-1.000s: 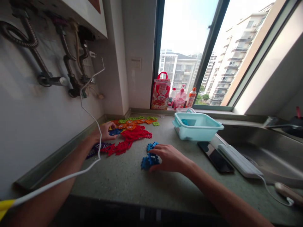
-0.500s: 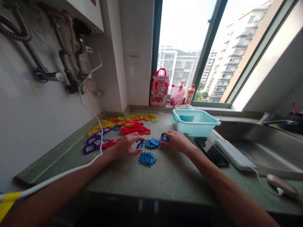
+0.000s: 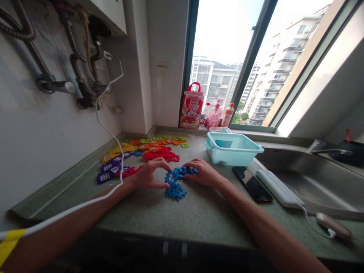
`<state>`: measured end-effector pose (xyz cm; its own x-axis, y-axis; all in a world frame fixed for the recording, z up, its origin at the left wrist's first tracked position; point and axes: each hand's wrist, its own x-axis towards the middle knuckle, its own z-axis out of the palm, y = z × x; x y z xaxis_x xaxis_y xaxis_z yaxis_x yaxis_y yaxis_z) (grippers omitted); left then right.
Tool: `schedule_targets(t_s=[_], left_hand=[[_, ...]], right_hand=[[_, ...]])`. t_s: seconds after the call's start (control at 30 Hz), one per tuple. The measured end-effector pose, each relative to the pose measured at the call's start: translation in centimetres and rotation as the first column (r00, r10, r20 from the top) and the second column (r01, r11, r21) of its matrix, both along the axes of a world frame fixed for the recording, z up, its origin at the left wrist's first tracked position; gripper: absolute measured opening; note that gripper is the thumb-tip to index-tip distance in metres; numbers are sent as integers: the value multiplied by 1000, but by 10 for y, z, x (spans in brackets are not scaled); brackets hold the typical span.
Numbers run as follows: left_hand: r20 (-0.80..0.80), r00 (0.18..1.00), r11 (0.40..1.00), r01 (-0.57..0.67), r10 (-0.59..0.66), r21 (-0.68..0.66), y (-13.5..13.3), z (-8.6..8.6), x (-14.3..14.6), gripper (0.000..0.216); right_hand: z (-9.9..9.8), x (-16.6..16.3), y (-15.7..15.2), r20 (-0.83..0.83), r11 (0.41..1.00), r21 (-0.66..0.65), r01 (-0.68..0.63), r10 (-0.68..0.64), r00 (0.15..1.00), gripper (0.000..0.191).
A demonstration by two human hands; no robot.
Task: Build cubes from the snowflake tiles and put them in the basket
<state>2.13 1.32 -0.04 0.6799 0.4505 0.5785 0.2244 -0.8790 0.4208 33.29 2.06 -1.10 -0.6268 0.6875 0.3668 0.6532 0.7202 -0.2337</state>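
Between the thumb and forefinger of my left hand [image 3: 150,174], a blue interlocking plastic tile [image 3: 171,177] with a window grid stands on edge. My right hand [image 3: 203,172] is closed over blue tiles [image 3: 183,171] just to the right, its thumb and fingers gripping one of them; their exact outlines overlap. In front of both hands, a small stack of blue tiles [image 3: 176,192] lies flat on the counter, close under the tile in my left hand.
Red tiles [image 3: 162,154], purple tiles [image 3: 109,170], yellow tiles [image 3: 119,149] and orange tiles [image 3: 153,144] spread at the back left. A white cable [image 3: 110,134] crosses my left forearm. To the right are a turquoise basket [image 3: 227,155], phone [image 3: 251,184], power strip [image 3: 280,189] and sink [image 3: 309,170].
My right hand has moved left with its blue tile onto the middle blue tiles. The tile in my left hand now faces me more and sits closer to the front stack.
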Motion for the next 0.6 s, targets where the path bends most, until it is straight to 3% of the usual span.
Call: schedule_targets(t_s=[0.2,0.33,0.5,0.6], left_hand=[[-149,986,990,60,-78,-124,-5,-3,6,55],[-229,967,990,86,-110,-112,-7,-2,7,53],[-281,954,993,81,-102,-86,-7,-3,7,54],[-274,952,990,121,-138,-78,-6,-3,7,46]], right_hand=[[0,0,2,-68,998,55,27,-23,997,36],[2,-11,-2,-127,997,71,-6,15,992,32],[-2,-27,-3,-92,994,29,-103,105,990,28],[-5,-32,-1,-85,995,-4,-97,97,992,27]])
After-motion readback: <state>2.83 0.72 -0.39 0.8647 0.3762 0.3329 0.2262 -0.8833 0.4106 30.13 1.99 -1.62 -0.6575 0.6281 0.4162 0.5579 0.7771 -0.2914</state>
